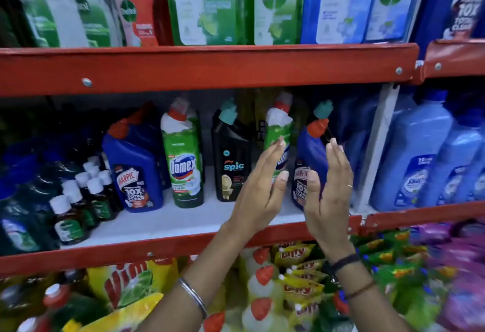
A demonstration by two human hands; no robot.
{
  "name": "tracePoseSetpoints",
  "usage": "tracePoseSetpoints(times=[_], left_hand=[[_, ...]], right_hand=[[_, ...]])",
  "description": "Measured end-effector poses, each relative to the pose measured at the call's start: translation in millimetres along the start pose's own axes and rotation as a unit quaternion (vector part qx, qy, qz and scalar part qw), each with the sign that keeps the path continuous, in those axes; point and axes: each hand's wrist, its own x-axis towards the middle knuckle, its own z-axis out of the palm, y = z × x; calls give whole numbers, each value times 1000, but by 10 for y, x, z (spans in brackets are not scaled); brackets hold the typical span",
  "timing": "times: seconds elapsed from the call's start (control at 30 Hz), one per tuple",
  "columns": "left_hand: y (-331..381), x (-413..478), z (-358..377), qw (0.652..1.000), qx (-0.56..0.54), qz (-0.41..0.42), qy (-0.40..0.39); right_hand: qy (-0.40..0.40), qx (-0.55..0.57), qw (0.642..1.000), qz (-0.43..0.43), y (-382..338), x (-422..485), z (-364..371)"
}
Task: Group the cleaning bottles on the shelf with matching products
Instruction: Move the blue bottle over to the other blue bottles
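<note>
Bottles on the middle shelf [183,226], left to right: blue Harpic [135,169], green Domex [183,158], black Spic [231,158]. Left hand [262,187] and right hand [328,195], both open and empty, flank a second Harpic [311,153]. Rigid, smooth plastic, likely heavy; grip the waist.

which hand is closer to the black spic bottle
Left. The left hand is open just right of the black Spic bottle; the right hand is farther right, by the blue Harpic bottle.
</note>
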Motion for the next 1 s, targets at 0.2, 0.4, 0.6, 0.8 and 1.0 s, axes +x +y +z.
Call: tracePoseSetpoints(times=[0.2, 0.4, 0.6, 0.8, 1.0], left_hand=[[-135, 8, 471, 978, -98, -178, -35], [-440, 201, 797, 923, -210, -316, -64], [-526, 273, 841, 910, -216, -340, -96], [-460, 166, 668, 911, -237, -335, -35], [-274, -50, 295, 915, -242, -318, 51]], right_hand=[[-16, 5, 992, 126, 366, -221, 71], [-31, -10, 984, 177, 556, -251, 129], [-74, -34, 976, 203, 688, -250, 101], [-83, 94, 956, 266, 725, -161, -42], [-109, 184, 944, 252, 444, -167, -84]])
